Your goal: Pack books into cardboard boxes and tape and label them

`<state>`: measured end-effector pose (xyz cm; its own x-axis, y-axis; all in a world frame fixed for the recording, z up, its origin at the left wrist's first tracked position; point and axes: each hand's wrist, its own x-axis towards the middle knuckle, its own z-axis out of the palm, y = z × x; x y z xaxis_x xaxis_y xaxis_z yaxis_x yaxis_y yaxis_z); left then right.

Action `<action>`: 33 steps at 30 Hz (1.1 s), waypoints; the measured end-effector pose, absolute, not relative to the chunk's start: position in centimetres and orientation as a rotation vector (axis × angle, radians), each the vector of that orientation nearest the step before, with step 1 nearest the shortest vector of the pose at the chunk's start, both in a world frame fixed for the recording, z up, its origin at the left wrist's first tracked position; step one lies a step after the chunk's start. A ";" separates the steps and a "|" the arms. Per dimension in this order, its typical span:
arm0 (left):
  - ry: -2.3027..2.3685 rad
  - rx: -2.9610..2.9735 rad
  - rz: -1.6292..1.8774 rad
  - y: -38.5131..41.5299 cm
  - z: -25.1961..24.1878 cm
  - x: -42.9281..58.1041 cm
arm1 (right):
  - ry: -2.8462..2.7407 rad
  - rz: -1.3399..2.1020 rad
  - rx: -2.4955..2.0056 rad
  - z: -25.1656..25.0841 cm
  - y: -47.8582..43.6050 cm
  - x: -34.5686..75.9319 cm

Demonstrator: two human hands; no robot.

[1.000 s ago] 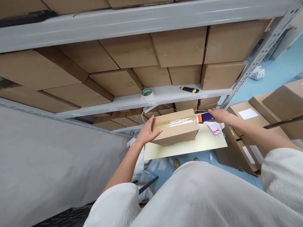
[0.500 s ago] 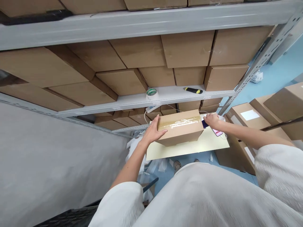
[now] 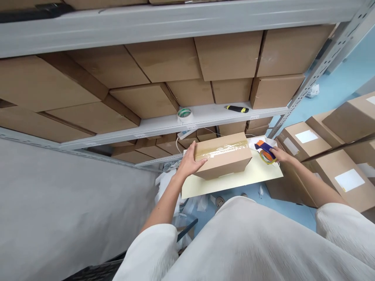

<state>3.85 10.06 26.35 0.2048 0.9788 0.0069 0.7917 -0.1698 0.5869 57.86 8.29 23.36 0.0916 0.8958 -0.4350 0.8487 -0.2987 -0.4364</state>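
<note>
A person's left hand [image 3: 190, 163] lies flat and open against the left end of a sealed cardboard box [image 3: 224, 155], fingers spread over its top edge, while the right hand [image 3: 280, 155] closes around a tape dispenser [image 3: 265, 151] with an orange-and-blue body, held just beside the box's right end. The box, clear tape running along its top seam, sits on a pale yellow work surface [image 3: 231, 181] in front of the person, who wears a loose white garment. Just behind the box, on the edge of a grey metal shelf [image 3: 164, 125], stand a roll of tape [image 3: 184, 113] and, well to its right, a black-and-yellow utility knife [image 3: 236, 109]. Plain brown cartons [image 3: 164, 64] fill the shelving above and below. More cartons bearing white labels [image 3: 328, 156] are stacked on the blue floor at the person's right, near the dispenser hand.
</note>
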 end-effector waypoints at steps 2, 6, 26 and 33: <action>1.638 2.030 0.549 10.1 26.3 3.8 | -1.740 1.081 -2.367 21.3 6.8 56.5; 1.643 2.060 0.541 10.1 26.2 3.7 | -1.873 0.969 -2.497 16.9 3.6 53.3; 1.646 2.166 0.433 9.9 26.0 3.6 | -1.860 0.847 -2.644 11.1 -0.9 49.2; 1.552 2.167 0.575 9.7 25.7 3.5 | -1.621 0.818 -2.176 19.2 5.1 47.7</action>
<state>3.51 9.70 25.72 0.2947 0.9512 0.0916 0.7812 -0.2950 0.5502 47.67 5.09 19.24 0.1985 0.9450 -0.2598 0.7702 -0.3143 -0.5549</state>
